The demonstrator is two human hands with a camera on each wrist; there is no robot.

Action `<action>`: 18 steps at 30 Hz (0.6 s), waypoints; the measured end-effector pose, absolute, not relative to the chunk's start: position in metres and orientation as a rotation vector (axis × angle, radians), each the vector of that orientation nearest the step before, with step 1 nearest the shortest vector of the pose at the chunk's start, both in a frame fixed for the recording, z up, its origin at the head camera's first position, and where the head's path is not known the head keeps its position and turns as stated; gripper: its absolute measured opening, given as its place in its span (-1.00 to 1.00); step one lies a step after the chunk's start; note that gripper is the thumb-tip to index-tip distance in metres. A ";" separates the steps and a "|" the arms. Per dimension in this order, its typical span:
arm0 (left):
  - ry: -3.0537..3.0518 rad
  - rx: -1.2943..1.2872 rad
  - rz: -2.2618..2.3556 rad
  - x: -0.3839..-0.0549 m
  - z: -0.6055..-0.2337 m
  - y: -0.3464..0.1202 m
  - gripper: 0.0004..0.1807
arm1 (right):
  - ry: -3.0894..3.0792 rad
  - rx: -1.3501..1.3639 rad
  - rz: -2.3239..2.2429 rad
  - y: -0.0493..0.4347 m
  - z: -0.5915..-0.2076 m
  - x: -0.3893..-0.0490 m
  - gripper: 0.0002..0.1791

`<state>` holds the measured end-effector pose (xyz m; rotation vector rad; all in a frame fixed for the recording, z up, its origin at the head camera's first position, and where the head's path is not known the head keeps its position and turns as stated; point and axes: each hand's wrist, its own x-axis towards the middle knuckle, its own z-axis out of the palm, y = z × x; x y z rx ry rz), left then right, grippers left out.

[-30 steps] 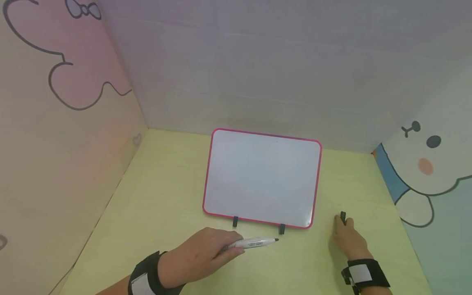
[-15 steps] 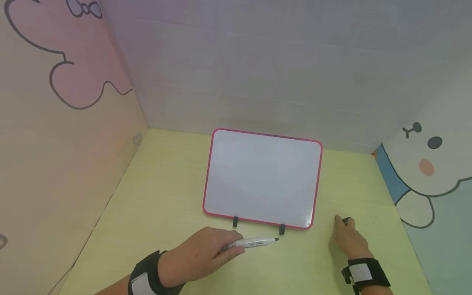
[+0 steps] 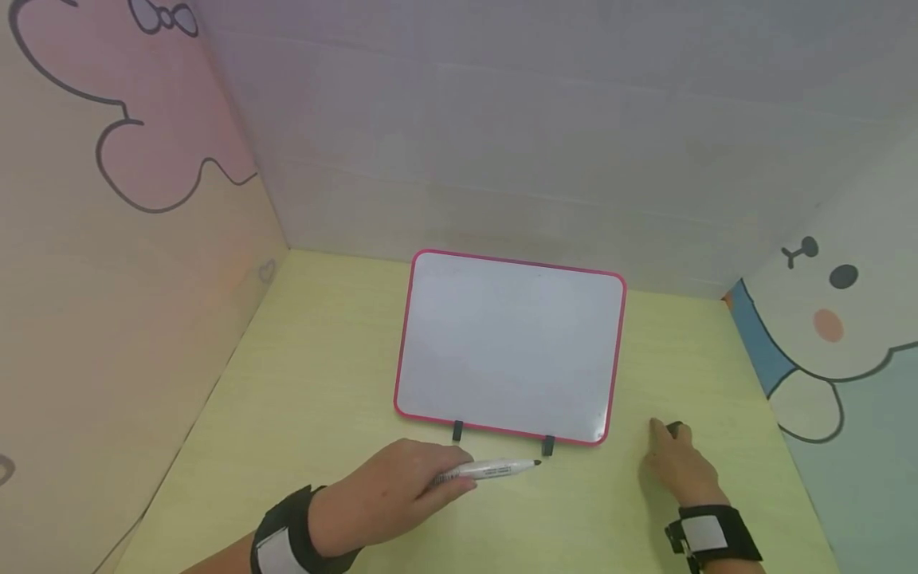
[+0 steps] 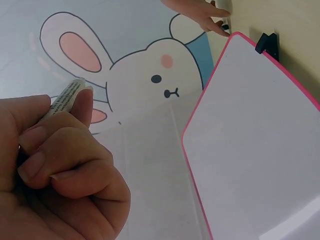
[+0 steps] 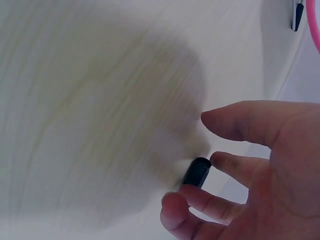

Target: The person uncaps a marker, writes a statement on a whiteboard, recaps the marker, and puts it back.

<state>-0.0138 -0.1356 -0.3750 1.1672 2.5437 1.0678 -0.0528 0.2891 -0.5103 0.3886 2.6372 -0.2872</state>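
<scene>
My left hand (image 3: 387, 498) pinches a white marker (image 3: 498, 469) between thumb and fingers, its bare dark tip pointing right, in front of the whiteboard. Its other fingers curl into the palm, as the left wrist view shows. On the table to the right, my right hand (image 3: 683, 466) is at a small black marker cap (image 5: 196, 172). Two fingertips touch the cap, one at each end, while the thumb stands apart from it. A pink-framed whiteboard (image 3: 509, 351), with a blank face, stands propped between and beyond both hands.
Two black feet (image 3: 548, 446) support the board's lower edge on the pale yellow table (image 3: 315, 351). A grey back wall (image 3: 502, 143) and side walls with cartoon drawings enclose the table. Each wrist wears a black strap (image 3: 717, 530).
The black cap has turned from pointing away to lying slanted at my right fingertips, and my right fingers have shifted slightly. My left hand and the marker stay almost still.
</scene>
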 end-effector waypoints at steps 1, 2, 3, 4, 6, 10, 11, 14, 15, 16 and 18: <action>2.552 1.169 1.064 -0.014 -0.375 -0.135 -0.74 | 2.651 0.394 -0.286 0.288 -0.508 -0.052 -0.36; 2.562 1.169 1.058 -0.014 -0.375 -0.135 -0.75 | 2.671 0.401 -0.284 0.287 -0.504 -0.051 -0.37; 2.572 1.166 1.053 -0.015 -0.375 -0.135 -0.75 | 2.703 0.403 -0.273 0.284 -0.500 -0.050 -0.37; 2.583 1.160 1.047 -0.015 -0.375 -0.135 -0.75 | 2.744 0.400 -0.263 0.281 -0.494 -0.049 -0.38; 2.610 1.149 1.036 -0.017 -0.375 -0.134 -0.76 | 2.853 0.414 -0.273 0.270 -0.478 -0.047 -0.41; 2.632 1.080 1.022 -0.019 -0.375 -0.133 -0.75 | 3.240 0.306 -0.376 0.239 -0.438 -0.041 -0.55; 2.630 1.062 1.021 -0.019 -0.375 -0.132 -0.75 | 3.343 0.254 -0.430 0.229 -0.427 -0.039 -0.58; 2.649 1.018 1.000 -0.019 -0.376 -0.129 -0.81 | 3.594 0.004 -0.574 0.198 -0.397 -0.030 -0.63; 2.660 1.005 0.987 -0.019 -0.377 -0.128 -0.84 | 3.636 -0.114 -0.645 0.188 -0.388 -0.026 -0.63; 2.673 0.990 0.973 -0.018 -0.378 -0.127 -0.87 | 3.650 -0.234 -0.716 0.177 -0.381 -0.022 -0.61; 2.693 0.965 0.965 -0.017 -0.378 -0.124 -0.86 | 3.664 -0.533 -0.845 0.156 -0.371 -0.014 -0.59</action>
